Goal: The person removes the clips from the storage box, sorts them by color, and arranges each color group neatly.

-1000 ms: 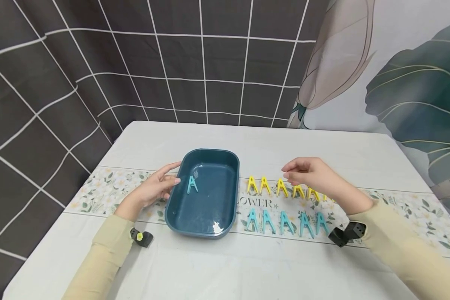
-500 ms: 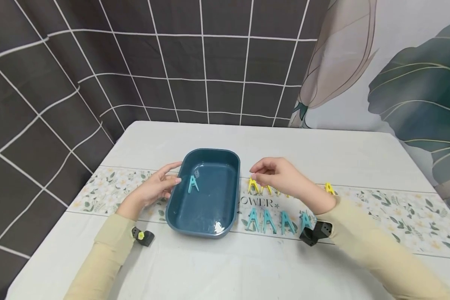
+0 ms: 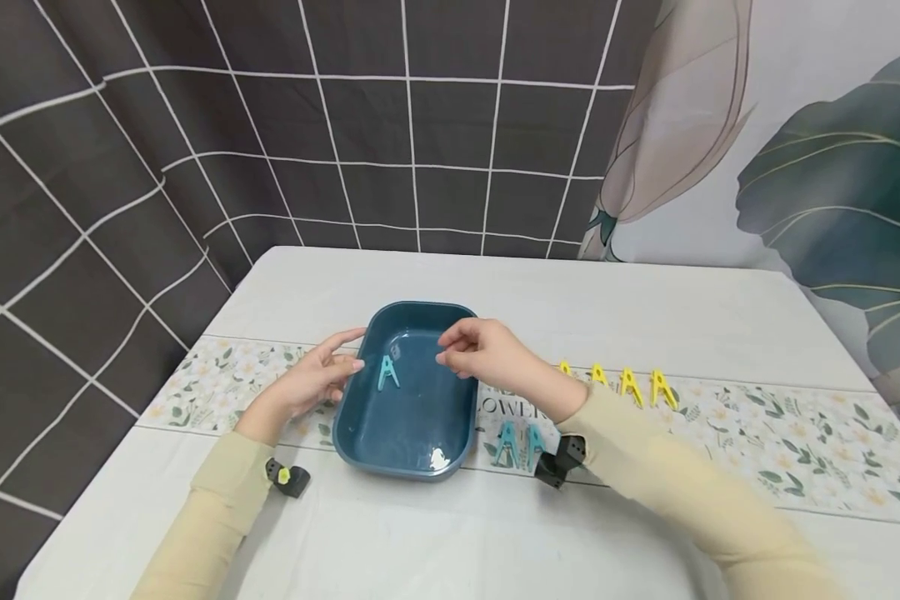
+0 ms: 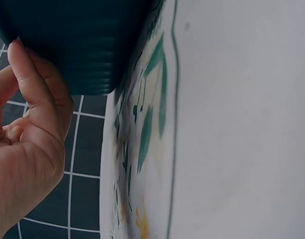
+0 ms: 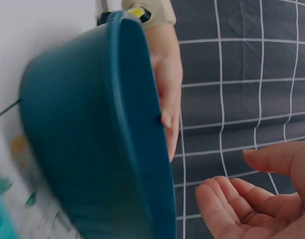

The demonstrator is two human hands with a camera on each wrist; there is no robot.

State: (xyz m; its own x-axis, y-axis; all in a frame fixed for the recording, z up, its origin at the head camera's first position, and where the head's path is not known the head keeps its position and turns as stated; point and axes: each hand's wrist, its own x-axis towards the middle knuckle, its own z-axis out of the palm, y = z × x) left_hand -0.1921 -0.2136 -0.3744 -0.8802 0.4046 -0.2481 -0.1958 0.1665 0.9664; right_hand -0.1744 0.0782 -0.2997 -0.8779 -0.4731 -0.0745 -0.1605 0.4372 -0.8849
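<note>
A dark blue plastic basin point(image 3: 405, 450) lies on the table, with one turquoise clothespin point(image 3: 387, 373) inside near its left wall. My left hand point(image 3: 311, 379) holds the basin's left rim, thumb at the edge and index finger stretched along the outside. Over the basin's right side hovers my right hand point(image 3: 483, 354); in the right wrist view its thumb and bent fingers point(image 5: 217, 199) stand apart with nothing between them. Yellow clothespins point(image 3: 660, 388) stretch in a row to the right, and turquoise clothespins point(image 3: 507, 443) lie nearer; my right forearm hides part of both rows.
The white table point(image 3: 435, 542) carries a flowered strip point(image 3: 765, 433) with printed lettering across its middle. A dark curtain with white grid lines point(image 3: 450, 125) hangs behind and at the left; a leaf-patterned curtain point(image 3: 832, 167) hangs at the right.
My right hand has travelled left from above the yellow clothespins to over the basin. My left hand has stayed at the rim, and the turquoise clothespin inside lies as before.
</note>
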